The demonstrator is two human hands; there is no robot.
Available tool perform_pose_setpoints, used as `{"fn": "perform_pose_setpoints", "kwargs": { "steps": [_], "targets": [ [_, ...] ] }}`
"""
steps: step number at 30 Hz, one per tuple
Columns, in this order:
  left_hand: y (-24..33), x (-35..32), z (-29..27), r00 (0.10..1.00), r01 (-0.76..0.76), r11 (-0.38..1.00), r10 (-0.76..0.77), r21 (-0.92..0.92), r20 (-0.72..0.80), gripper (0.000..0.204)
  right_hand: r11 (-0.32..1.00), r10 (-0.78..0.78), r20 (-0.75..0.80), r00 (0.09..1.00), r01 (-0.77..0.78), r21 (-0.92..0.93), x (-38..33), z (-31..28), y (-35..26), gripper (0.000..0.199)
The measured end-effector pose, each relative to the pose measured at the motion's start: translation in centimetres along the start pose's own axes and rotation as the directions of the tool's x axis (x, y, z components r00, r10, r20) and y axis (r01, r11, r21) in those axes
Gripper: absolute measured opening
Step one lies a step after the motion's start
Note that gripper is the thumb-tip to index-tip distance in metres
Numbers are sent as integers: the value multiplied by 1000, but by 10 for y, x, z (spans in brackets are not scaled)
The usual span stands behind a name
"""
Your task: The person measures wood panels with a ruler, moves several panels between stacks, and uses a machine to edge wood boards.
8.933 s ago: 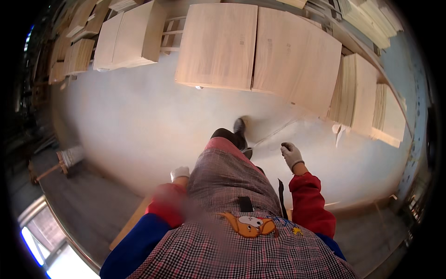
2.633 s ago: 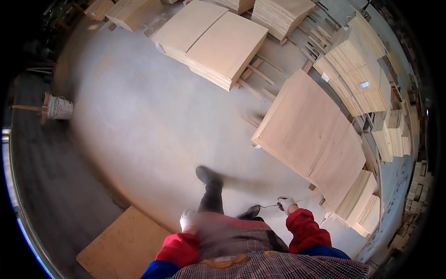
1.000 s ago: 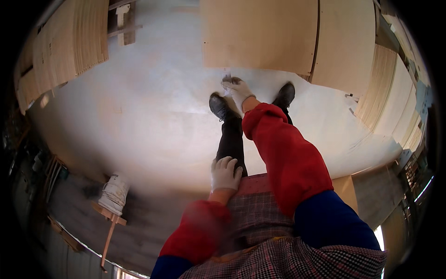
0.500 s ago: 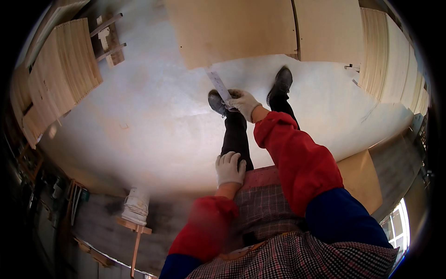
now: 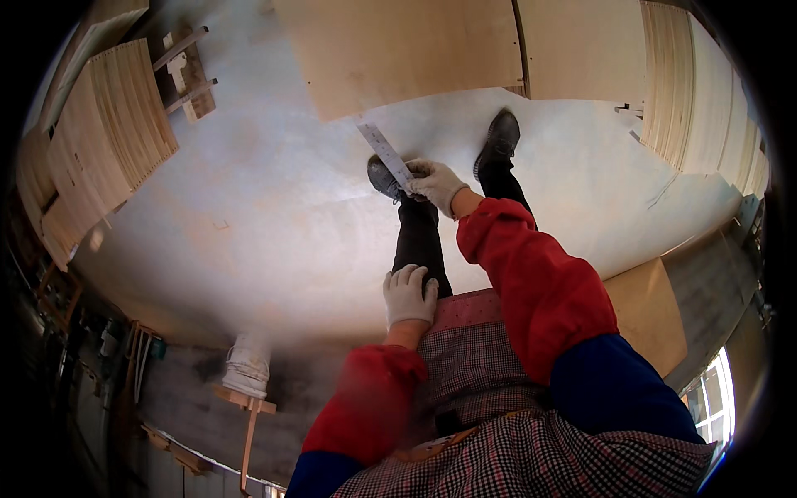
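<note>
Strip (image 5: 383, 153), flat, narrow, pale grey, straight-edged, dark-flecked

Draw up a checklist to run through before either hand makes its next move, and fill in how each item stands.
1. Grip: right hand pinches the near end of the pale strip: ok.
2. Support: left hand rests on the left leg, holding nothing: ok.
3. Gloves: one on each hand: ok.
4. Strip's far end clear of the wooden panel: cannot tell; they look close in this view.
5. Left shoe fully visible: not ok; the strip crosses in front of it.
6. White bucket away from the feet: ok.
</note>
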State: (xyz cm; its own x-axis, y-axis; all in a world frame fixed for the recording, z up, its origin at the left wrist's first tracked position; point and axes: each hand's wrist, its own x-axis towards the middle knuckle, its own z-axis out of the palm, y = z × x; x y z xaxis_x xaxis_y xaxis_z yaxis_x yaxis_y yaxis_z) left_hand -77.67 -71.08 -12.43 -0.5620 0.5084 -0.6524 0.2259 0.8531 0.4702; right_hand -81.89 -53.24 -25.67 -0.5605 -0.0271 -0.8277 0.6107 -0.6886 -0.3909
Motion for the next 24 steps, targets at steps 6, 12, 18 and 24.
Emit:
{"fn": "perform_pose_setpoints", "kwargs": {
  "steps": [6, 12, 18, 24],
  "targets": [
    [4, 4, -1, 1000, 11, 1000, -11, 22, -3, 25, 998, 10, -48, 999, -7, 55, 0, 3, -8, 25],
    [21, 5, -5, 1000, 1, 997, -1, 80, -7, 25, 970, 165, 1, 986, -163, -179, -16, 1, -36, 14],
    [43, -6, -10, 990, -77, 974, 100, 212, -97, 26, 984, 96, -18, 995, -98, -150, -50, -7, -81, 17],
    [47, -22, -56, 969, 182, 965, -144, 188, -199, 26, 911, -51, -4, 999, 45, -410, -114, -53, -158, 22]
  ]
}}
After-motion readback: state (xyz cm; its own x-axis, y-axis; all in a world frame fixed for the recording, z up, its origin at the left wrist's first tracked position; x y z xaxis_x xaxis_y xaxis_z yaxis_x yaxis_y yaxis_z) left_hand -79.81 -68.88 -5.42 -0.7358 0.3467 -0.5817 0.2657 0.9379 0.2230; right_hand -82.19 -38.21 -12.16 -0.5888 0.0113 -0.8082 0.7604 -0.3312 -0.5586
